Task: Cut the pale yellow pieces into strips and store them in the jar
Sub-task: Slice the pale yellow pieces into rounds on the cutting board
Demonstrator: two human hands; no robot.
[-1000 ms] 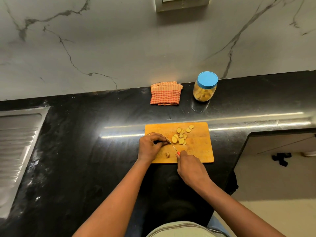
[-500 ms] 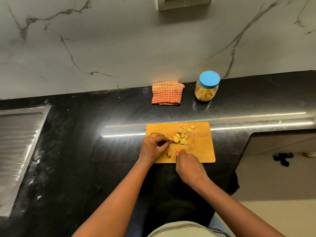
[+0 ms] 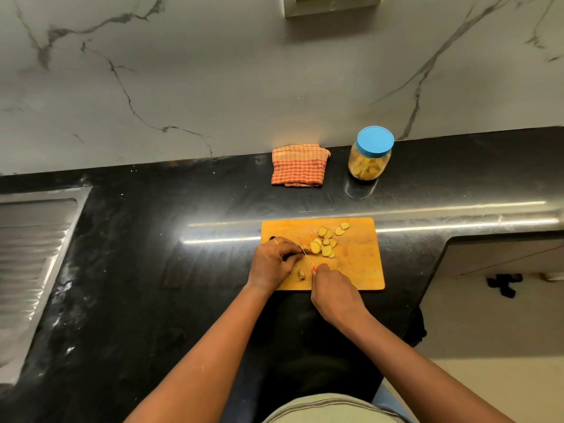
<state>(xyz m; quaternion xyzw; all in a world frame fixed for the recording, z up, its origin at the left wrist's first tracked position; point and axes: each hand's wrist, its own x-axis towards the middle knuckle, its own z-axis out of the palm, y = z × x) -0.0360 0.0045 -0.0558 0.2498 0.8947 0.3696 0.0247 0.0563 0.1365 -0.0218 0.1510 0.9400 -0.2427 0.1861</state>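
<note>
My left hand (image 3: 274, 261) curls fingers-down on the orange wooden cutting board (image 3: 363, 270); my right hand (image 3: 334, 290) grips the thin red-handled knife (image 3: 307, 258).
Whether the left pins a piece I cannot tell. The blade points to 11 o'clock from my right fist. Round pale yellow slices (image 3: 325, 243) lie at its 1 o'clock; the clear blue-lidded plastic jar (image 3: 370, 160), lid on, stands farther off at 1 o'clock.

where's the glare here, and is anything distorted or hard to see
Head view: two light streaks glare across the black countertop beside the cutting board; same view, the wide-angle lens bows the counter's back edge; the knife blade is thin, hard to read.
</note>
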